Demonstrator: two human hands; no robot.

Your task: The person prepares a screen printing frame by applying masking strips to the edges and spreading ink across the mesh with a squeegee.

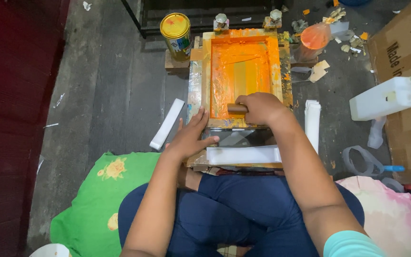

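Orange-inked screen frame (241, 71), yellow-lidded can (176, 35)

Light is moderate and even, falling from above, brightest on the orange-coated printing frame (241, 71) and the grey floor (110, 90). The yellow can lid (175, 24) shows a soft sheen. The left edge sinks into dark red shadow. Shadows stay short and soft. Focus is sharp centrally, with mild wide-angle stretching at the corners.

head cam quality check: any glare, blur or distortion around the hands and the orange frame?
Head view: even, dim light, soft shadows under the right hand and left hand; wet sheen on the orange frame, glare on the yellow tin lid; hands sharp, no motion blur; wide-angle stretch at the edges, seen at the cardboard box.
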